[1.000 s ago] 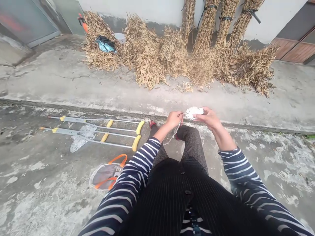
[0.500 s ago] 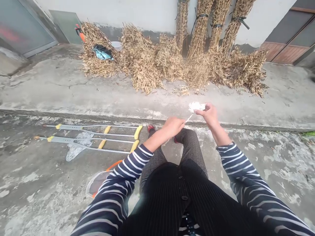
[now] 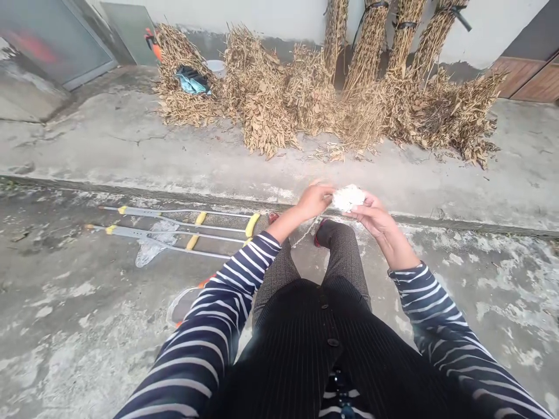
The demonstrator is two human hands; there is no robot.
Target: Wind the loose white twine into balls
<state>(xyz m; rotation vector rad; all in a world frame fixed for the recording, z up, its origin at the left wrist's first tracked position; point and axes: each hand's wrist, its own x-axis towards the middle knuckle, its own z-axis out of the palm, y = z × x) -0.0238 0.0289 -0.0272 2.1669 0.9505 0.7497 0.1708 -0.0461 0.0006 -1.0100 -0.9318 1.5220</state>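
Observation:
A small bright bundle of white string (image 3: 348,198) is held up between my hands, over the step edge. My right hand (image 3: 379,220) grips it from the right, with thumb and fingers around its side. My left hand (image 3: 314,201) is closed at the bundle's left edge, fingertips pinched against it. A thin pale strand (image 3: 307,233) dangles below my left hand, in front of the trouser legs. Overexposure hides the bundle's finer detail.
Two crutches (image 3: 183,230) with yellow pads lie at the left beside a clear plastic bag (image 3: 152,247). Dried plant stalks (image 3: 268,110) are heaped along the wall, with tied bundles (image 3: 371,46) standing behind. A raised concrete step (image 3: 209,169) crosses ahead.
My left hand has moved up and right, from pulling a strand taut to touching the bundle. The strand now hangs loose. The view has shifted slightly.

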